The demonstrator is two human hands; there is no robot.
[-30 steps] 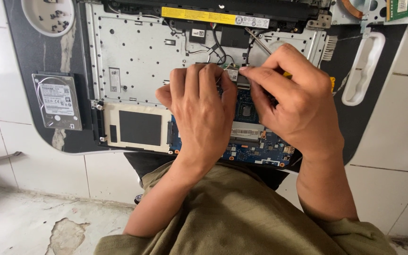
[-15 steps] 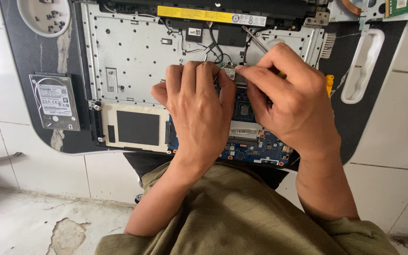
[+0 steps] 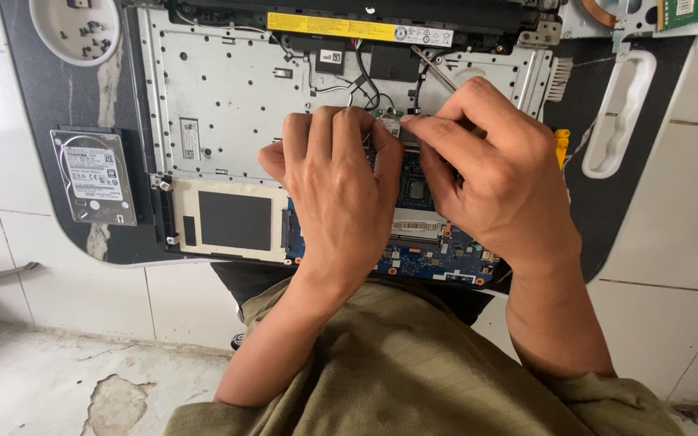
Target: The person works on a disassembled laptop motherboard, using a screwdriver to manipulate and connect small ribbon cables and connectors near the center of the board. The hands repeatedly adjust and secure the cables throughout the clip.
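An opened laptop chassis (image 3: pixel 220 105) lies on a dark work surface (image 3: pixel 58 97), its silver metal frame and blue circuit board (image 3: pixel 434 258) exposed. My left hand (image 3: pixel 337 190) rests palm down over the board, fingertips at a small card (image 3: pixel 390 126) by black wires (image 3: pixel 365 89). My right hand (image 3: pixel 490 173) is curled around a thin metal tool with a yellow handle (image 3: pixel 561 145); its shaft (image 3: pixel 438 73) pokes out above the knuckles. Thumb and forefinger pinch next to the small card.
A loose hard drive (image 3: pixel 94 176) lies left of the chassis. A white bowl of small screws (image 3: pixel 74 28) sits at the top left. A white oval part (image 3: pixel 620 113) lies on the right, with other boards (image 3: pixel 680 12) at the top right. White tiles surround the bench.
Both hands have stayed over the board near the small card with only slight shifts. The view has drifted a little.
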